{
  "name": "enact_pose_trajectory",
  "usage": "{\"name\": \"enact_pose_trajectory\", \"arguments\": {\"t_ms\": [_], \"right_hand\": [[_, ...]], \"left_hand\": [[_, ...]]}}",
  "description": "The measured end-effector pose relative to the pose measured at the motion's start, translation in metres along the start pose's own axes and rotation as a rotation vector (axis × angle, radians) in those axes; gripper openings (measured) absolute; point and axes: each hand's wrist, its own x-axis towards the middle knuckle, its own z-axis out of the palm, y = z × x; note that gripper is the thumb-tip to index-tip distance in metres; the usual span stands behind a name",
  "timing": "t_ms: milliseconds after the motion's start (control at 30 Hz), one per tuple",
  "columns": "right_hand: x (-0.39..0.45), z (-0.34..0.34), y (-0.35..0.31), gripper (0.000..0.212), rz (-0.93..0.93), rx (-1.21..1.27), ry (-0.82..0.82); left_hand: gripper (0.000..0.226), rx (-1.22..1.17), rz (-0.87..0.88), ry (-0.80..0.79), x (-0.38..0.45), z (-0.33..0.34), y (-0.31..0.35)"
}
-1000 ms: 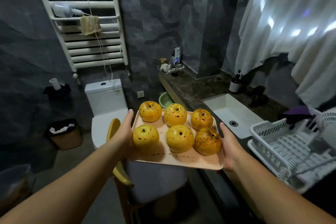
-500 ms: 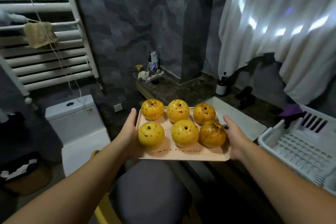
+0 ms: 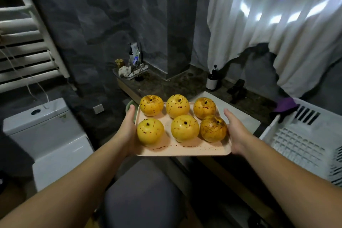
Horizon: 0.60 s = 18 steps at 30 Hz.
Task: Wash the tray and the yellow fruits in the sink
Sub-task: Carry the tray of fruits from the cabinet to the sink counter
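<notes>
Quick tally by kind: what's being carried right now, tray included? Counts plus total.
Yellow fruits: 6, in two rows of three
Tray: 1, pinkish, held level by the left hand and right hand at its side edges
Total: 7

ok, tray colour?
Pale peach-pink tray, speckled with dark reddish spots near its front edge; head view.

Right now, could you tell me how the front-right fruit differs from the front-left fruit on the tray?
The front-right fruit is heavily browned and mottled; the front-left fruit is bright yellow with scattered specks. The front-right one sits nearest the right hand, the front-left one beside the left hand. Both rest stem-up on the tray.
</notes>
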Motion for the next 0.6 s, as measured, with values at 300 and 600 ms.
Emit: {"name": "enact_pose_trajectory", "arguments": {"t_ms": [300, 600], "right_hand": [[0.066, -0.032, -0.046, 0.089, 0.017, -0.016, -0.042], [0.111, -0.067, -0.077, 0.086, 0.014, 0.038, -0.084]], "left_hand": [[0.086, -0.031, -0.006, -0.02, 0.078, 0.039, 0.007], [0.089, -0.014, -0.057, 0.008, 0.122, 0.089, 0.014]]}}
